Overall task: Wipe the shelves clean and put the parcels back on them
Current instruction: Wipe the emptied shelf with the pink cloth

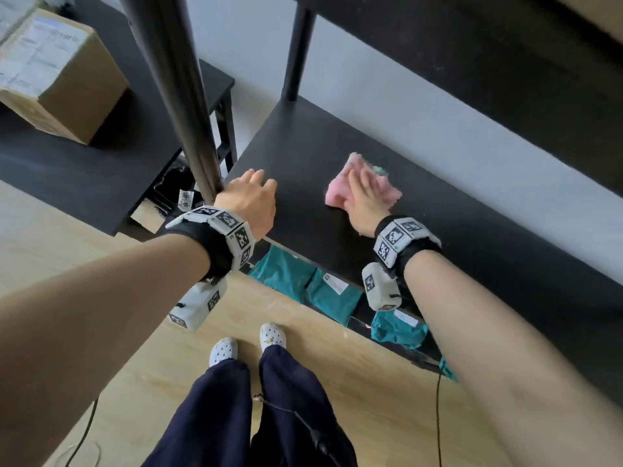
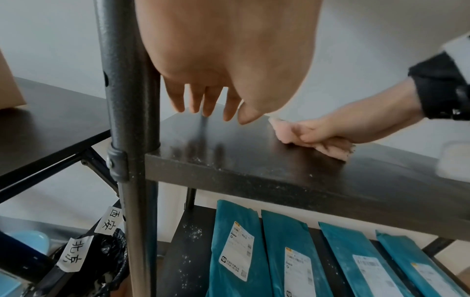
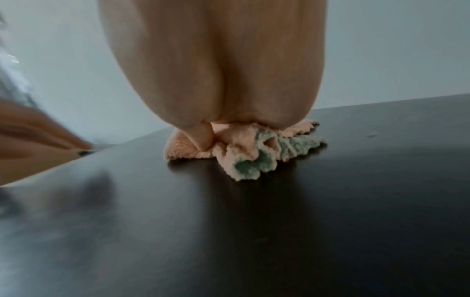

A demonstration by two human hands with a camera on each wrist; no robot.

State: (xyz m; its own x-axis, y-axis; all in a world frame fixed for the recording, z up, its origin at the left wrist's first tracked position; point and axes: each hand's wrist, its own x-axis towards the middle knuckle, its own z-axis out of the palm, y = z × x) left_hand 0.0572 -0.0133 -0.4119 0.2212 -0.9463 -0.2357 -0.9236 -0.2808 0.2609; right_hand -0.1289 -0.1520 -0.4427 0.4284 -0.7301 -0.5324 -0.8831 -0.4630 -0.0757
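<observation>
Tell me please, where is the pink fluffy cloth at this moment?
In the head view, the pink fluffy cloth lies on the dark wooden shelf, right of centre, pressed flat under the right hand, with the left hand beside the black metal post.

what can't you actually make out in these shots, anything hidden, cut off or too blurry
- Right hand fingers: covered by the palm in the right wrist view; how they lie on the pink cloth is unclear.
- Parcel labels: print too small to read in the left wrist view.
- Teal parcels: mostly hidden by the shelf in the head view.
- Cardboard box: cut by the frame edge, its label blurred.
</observation>
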